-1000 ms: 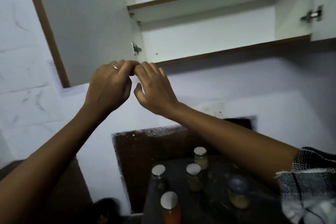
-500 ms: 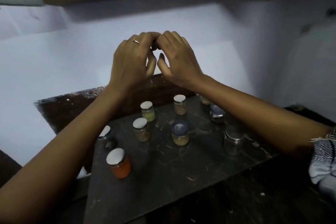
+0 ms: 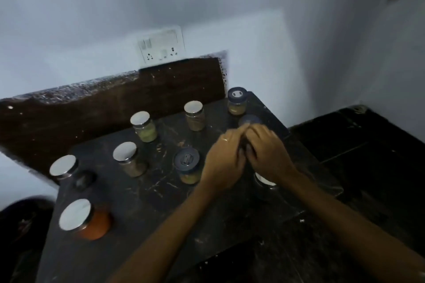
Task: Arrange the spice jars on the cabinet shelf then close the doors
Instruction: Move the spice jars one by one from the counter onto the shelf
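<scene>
The room is dim and bluish. The wall [image 3: 92, 18] is the lightest part, with soft grey shadows. The dark worktop [image 3: 142, 202] is hard to see. Silver jar lids [image 3: 74, 213] shine. Both hands [image 3: 246, 154] look blurry. Lines bend near the edges.

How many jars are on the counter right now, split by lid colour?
Silver-lid jars: 6, one mostly hidden under the right hand.
Dark-lid jars: 3, one partly behind the fingers.
Total: 9 jars.
</scene>
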`<state>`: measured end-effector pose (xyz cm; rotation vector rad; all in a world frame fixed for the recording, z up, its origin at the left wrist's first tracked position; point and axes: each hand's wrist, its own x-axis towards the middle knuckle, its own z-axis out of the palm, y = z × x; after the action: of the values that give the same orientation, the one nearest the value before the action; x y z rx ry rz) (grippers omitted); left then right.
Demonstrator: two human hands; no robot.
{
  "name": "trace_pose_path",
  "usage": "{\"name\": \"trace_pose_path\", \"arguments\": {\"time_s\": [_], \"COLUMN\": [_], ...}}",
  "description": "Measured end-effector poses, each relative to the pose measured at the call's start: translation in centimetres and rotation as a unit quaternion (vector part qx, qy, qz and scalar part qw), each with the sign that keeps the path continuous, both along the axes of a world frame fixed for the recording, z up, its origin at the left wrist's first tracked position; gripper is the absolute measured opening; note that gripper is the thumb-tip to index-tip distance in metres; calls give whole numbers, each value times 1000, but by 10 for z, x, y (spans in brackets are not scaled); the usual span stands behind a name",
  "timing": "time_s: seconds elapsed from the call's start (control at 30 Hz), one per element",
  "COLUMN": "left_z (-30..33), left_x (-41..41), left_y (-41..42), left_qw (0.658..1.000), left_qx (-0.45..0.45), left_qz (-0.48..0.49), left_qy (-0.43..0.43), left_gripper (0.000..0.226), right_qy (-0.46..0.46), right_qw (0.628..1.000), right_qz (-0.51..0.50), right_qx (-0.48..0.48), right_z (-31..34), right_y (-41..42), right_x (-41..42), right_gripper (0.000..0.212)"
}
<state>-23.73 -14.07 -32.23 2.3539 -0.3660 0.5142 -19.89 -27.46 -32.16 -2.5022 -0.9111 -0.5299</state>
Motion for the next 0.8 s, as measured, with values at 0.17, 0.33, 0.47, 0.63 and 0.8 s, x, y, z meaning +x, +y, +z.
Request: {"name": "trace_pose_path", "arguments": {"time_s": [0.17,0.33,0.47,0.63,0.8], "left_z": [-71,-114,-132,-143,-143], "left_x": [4,5,11,16,21], "left_y": [-38,-49,-57,-66,-63], "left_qw": [989,951,931,917,912], "left_qx": [-28,-87,-137,-158,-154], "left_qz": [-6,-11,-29,-6,7], "left_qy": [146,296,336,367,381], "left_gripper": [69,93,97,90,92], "right_qy": [143,283,329,360,354], "right_qw": [982,924,914,921,926], "right_qz": [-23,-37,-21,-6,-2], "right_qx": [-121,-254,-237,-151,-132], "right_z": [-61,-93,-104,-108,-105], "right_y": [-41,-65,-71,-72,-70], "right_x": [11,19,26,34,40], "right_gripper": [46,87,93,90,89]}}
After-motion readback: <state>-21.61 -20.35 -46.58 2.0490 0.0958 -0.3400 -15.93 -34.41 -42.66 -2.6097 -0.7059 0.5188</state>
